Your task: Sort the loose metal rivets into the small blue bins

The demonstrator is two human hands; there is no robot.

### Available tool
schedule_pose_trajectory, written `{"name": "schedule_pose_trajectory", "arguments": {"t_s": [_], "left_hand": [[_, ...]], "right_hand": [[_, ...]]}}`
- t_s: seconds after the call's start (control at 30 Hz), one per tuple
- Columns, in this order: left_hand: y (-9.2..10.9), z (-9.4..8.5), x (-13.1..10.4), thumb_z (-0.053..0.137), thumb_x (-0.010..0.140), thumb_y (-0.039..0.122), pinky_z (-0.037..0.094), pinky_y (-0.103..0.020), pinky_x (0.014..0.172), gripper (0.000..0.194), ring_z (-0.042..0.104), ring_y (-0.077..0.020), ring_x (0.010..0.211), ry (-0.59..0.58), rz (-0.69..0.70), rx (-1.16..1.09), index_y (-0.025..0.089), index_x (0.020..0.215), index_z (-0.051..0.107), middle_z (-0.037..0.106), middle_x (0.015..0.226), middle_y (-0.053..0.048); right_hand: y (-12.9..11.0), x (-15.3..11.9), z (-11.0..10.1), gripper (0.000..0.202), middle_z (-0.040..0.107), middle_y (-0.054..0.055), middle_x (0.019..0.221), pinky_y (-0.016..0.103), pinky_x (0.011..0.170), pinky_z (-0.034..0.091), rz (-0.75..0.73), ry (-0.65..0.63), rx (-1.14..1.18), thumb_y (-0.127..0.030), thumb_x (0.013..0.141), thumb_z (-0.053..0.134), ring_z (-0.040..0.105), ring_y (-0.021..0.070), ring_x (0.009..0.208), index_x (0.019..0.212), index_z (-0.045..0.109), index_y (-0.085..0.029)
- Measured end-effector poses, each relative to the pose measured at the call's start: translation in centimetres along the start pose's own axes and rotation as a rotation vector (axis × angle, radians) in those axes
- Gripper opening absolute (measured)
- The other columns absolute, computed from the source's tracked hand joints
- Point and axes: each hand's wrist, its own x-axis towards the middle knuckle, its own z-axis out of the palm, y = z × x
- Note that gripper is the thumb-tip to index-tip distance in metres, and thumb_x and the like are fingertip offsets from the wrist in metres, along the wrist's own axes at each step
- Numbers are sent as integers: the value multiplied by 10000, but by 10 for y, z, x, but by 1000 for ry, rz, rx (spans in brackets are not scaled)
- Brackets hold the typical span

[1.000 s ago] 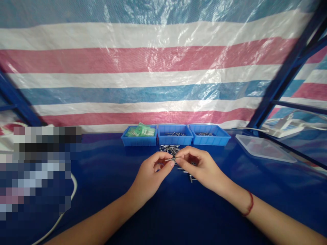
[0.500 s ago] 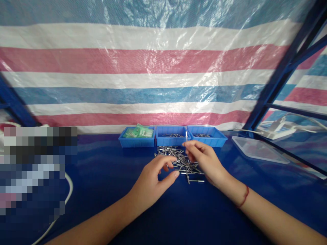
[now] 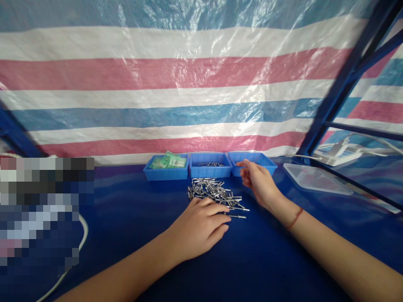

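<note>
A loose pile of silver pop rivets (image 3: 214,191) lies on the blue table in front of three blue bins. My left hand (image 3: 204,226) is palm down at the near edge of the pile, fingers stretched out and slightly apart. Its fingertips are beside a single rivet (image 3: 238,217); whether they touch it is unclear. Over the front of the right bin (image 3: 267,167) hovers my right hand (image 3: 260,184), its index finger extended and the others bent, with no rivet visible in it. That hand hides part of the bin.
The middle bin (image 3: 210,172) holds some rivets. Green-and-clear packets (image 3: 171,161) fill the left bin (image 3: 166,174). A clear plastic lid (image 3: 317,179) and a white power strip (image 3: 338,153) are at right. A white cable (image 3: 84,230) runs along the left.
My right hand has moved right to the right bin, and the rivet it pinched upright is no longer visible. My left hand has turned palm down and lowered to the pile's near edge.
</note>
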Motion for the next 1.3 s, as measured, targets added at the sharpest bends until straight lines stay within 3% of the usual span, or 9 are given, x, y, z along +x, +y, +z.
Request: {"name": "schedule_pose_trajectory", "arguments": {"t_s": [0.23,0.37,0.53,0.73,0.83,1.03,1.3], "left_hand": [[-7,2,1,492,902,226,464,-305,873,191,610,-156,930,81,-71,-90,173,865,672,665,1000,-31],[-7,-2,2,489,892,171,494,-304,817,165,625,-168,874,75,-161,-102,180,935,649,664,926,-36],[-11,-1,0,453,896,136,493,-326,840,227,629,-184,900,125,-224,-115,197,1017,636,668,976,-46],[-22,1,-4,486,871,167,494,-314,850,199,631,-177,939,400,-418,-433,181,1009,629,666,1001,-53],[-24,2,-5,498,869,212,509,-316,843,207,649,-167,909,458,-485,-717,168,1049,590,664,1019,-62],[-17,1,-5,523,855,237,518,-326,837,181,651,-154,852,451,-460,-967,161,1015,559,658,983,-60],[-12,-2,-4,568,826,286,517,-321,804,193,637,-184,897,421,-499,-962,163,969,609,670,964,-62]], "right_hand": [[0,-13,8,315,473,-33,542,215,413,251,-86,-107,-108,-444,759,545,352,64,435,775,604,-135],[1,-18,10,326,481,-24,545,226,429,269,-147,-172,-228,-452,787,510,379,78,454,747,607,-143],[3,-25,12,283,487,-28,546,236,451,289,-191,-247,-369,-397,799,489,381,85,459,743,620,-152],[4,-40,18,125,537,-26,611,248,535,375,-298,-477,-458,-245,748,540,457,101,537,801,617,-162],[1,-51,23,124,573,-19,650,239,519,392,-308,-563,-409,-247,741,591,479,93,535,831,619,-167],[-6,-62,29,195,661,27,741,285,646,481,-295,-569,-261,-370,766,629,598,139,676,773,636,-175],[-7,-62,27,205,672,35,754,299,627,485,-349,-513,-334,-390,768,626,599,150,664,784,665,-189]]}}
